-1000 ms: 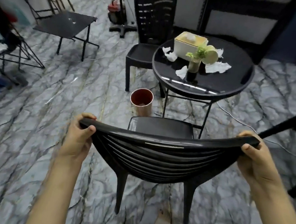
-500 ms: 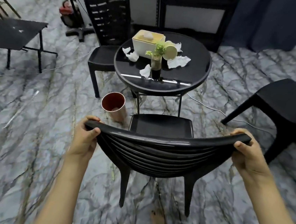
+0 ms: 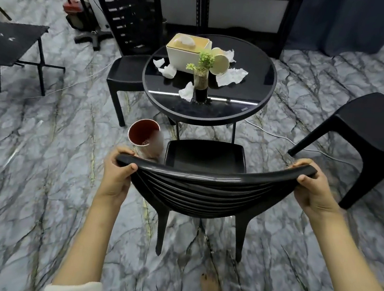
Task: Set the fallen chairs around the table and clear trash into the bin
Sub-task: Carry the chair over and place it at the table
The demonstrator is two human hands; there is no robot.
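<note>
Grey marble floor (image 3: 43, 153), dark curtain (image 3: 341, 21) behind.

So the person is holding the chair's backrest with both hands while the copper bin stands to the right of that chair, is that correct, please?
Not quite. In the head view the copper bin stands to the left of the chair, near the left hand. The rest holds: the left hand and right hand both grip the backrest.

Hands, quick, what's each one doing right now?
Left hand: closed on the chair backrest, left end.
Right hand: closed on the backrest's right end.
</note>
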